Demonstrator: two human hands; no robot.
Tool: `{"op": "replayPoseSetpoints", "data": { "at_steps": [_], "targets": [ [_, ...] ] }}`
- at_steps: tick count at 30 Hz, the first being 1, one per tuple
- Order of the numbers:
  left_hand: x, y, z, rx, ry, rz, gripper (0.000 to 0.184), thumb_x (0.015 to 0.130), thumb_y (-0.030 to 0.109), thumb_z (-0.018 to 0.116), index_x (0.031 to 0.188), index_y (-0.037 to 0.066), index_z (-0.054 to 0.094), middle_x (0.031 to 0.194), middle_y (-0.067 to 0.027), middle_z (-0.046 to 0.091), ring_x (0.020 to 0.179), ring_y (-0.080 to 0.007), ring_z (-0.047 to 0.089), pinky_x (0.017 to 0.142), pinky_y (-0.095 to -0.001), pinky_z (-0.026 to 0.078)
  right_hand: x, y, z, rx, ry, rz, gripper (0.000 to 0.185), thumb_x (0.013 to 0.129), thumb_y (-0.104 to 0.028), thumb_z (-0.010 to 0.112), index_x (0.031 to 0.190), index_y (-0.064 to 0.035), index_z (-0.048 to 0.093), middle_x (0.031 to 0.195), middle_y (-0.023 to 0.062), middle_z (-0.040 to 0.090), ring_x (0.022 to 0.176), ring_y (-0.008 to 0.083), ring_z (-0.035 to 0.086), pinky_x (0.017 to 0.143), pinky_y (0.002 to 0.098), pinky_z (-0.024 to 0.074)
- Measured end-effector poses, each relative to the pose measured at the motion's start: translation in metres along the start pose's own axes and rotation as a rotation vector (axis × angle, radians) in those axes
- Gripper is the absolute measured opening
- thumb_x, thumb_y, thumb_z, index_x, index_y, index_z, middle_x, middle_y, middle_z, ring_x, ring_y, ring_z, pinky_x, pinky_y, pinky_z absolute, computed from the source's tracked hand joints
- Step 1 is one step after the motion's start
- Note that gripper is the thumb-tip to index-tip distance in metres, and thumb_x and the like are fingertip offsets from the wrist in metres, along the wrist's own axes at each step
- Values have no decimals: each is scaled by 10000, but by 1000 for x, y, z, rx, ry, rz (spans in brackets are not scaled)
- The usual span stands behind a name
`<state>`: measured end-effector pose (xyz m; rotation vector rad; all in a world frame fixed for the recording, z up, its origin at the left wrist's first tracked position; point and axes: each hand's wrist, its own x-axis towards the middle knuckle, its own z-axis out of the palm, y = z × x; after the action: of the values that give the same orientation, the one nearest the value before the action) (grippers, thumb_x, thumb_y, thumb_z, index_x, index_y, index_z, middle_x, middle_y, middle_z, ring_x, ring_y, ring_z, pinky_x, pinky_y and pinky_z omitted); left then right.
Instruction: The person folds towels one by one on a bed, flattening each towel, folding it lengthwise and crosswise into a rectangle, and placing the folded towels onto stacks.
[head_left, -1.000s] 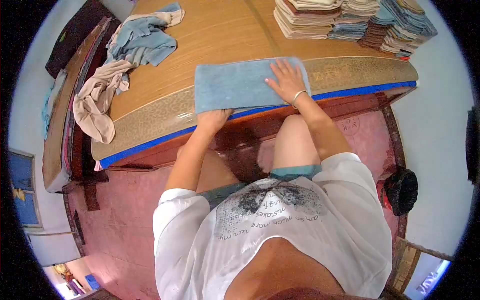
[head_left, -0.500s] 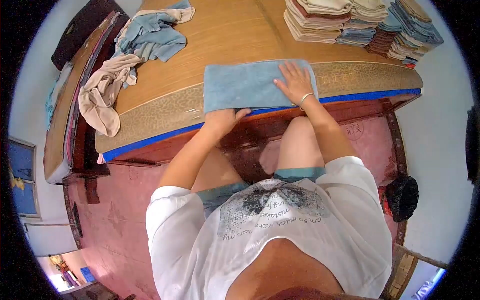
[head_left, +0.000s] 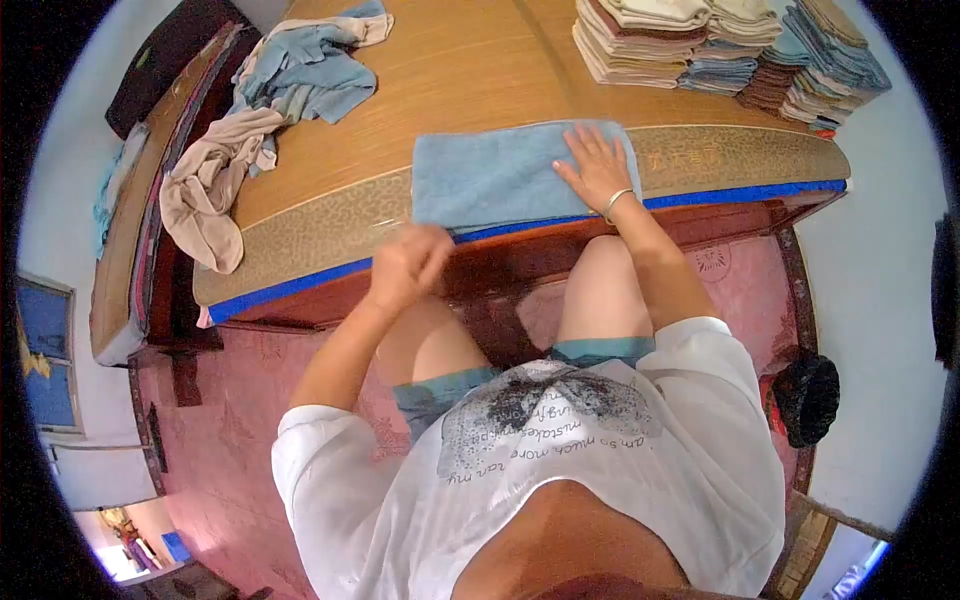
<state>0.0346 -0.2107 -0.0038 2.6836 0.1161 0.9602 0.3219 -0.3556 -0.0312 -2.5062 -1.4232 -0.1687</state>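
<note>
A light blue towel (head_left: 490, 180), folded into a rectangle, lies along the front edge of the mat-covered bed. Flat on its right end rests my right hand (head_left: 597, 170), fingers spread, with a bangle at the wrist. My left hand (head_left: 408, 265) is just off the towel's lower left corner, over the bed's front edge. Motion smears its fingers; they look bent, and whether they touch the towel's edge or hold anything cannot be made out.
Crumpled blue and beige towels (head_left: 315, 75) lie at the back left, one beige towel (head_left: 205, 200) draping toward the front edge. Neat stacks of folded towels (head_left: 640, 45) stand at the back right. A black bag (head_left: 805, 400) sits on the floor at right.
My left hand has drawn away from the towel's lower edge, moving left and toward my body. The right hand stays flat on the towel, which keeps its folded shape.
</note>
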Motion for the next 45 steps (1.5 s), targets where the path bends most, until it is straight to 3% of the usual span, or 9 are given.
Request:
{"op": "replayPoseSetpoints", "data": {
  "at_steps": [4, 8, 17, 24, 26, 30, 34, 41, 45],
  "targets": [
    [36, -29, -11, 129, 3, -672, 335, 809, 352, 549, 844, 28, 629, 837, -175, 624, 796, -349, 589, 709, -401, 469, 1, -1, 4, 0, 5, -10, 638, 855, -538, 346, 1334, -117, 338, 1417, 83, 257, 1329, 245, 160, 1059, 475, 79],
    [66, -50, 0, 206, -293, -895, 542, 781, 536, 492, 928, 31, 624, 880, -208, 620, 855, -383, 577, 784, -430, 438, 0, 2, 2, -9, -8, -5, 636, 854, -535, 356, 1331, -116, 343, 1417, 83, 256, 1325, 245, 169, 1056, 480, 85],
    [49, -60, 16, 119, 27, -828, 377, 866, 362, 442, 930, -5, 504, 878, -250, 581, 846, -413, 545, 734, -466, 423, 6, -7, 6, -4, 2, -60, 637, 849, -542, 366, 1320, -114, 363, 1418, 87, 249, 1325, 252, 164, 1057, 487, 90],
    [34, -52, -8, 263, -106, -864, 306, 830, 311, 514, 939, 25, 514, 892, -220, 586, 841, -387, 550, 719, -469, 426, 14, -26, 5, 4, -30, -154, 666, 843, -569, 353, 1341, -127, 323, 1432, 78, 214, 1333, 246, 139, 1063, 496, 71],
    [43, -38, -7, 376, 109, -522, 318, 799, 290, 555, 1012, 55, 531, 958, -188, 586, 881, -355, 553, 732, -445, 436, 14, -27, 6, 10, -36, -151, 671, 842, -573, 352, 1342, -128, 320, 1435, 76, 206, 1334, 246, 133, 1063, 497, 70],
    [74, -23, 38, 429, -186, -85, 458, 813, 366, 550, 1191, 116, 483, 1184, -127, 514, 1134, -283, 441, 959, -460, 309, 15, -28, 4, -1, -54, -144, 681, 834, -577, 361, 1344, -128, 316, 1438, 74, 199, 1337, 251, 119, 1063, 495, 68],
    [69, -19, 77, 427, -315, -159, 564, 842, 521, 418, 1313, 211, 383, 1408, -92, 268, 1310, -285, 203, 1023, -550, 132, 14, -27, 4, -11, -36, -160, 678, 832, -569, 372, 1339, -120, 327, 1433, 80, 213, 1336, 253, 127, 1062, 493, 69],
    [67, -18, 79, 461, -337, -206, 625, 810, 570, 407, 1322, 213, 367, 1424, -83, 238, 1326, -277, 167, 1014, -595, 92, 29, -65, -8, 112, 39, -2, 677, 832, -562, 374, 1332, -106, 337, 1420, 92, 246, 1326, 267, 163, 1059, 487, 86],
    [65, -19, 81, 458, -335, -234, 622, 813, 536, 410, 1336, 207, 345, 1429, -78, 228, 1330, -278, 151, 1023, -581, 82, 22, -99, 9, 167, -1, -261, 671, 838, -558, 357, 1344, -119, 319, 1417, 90, 256, 1320, 267, 185, 1058, 481, 95]
  ]
}}
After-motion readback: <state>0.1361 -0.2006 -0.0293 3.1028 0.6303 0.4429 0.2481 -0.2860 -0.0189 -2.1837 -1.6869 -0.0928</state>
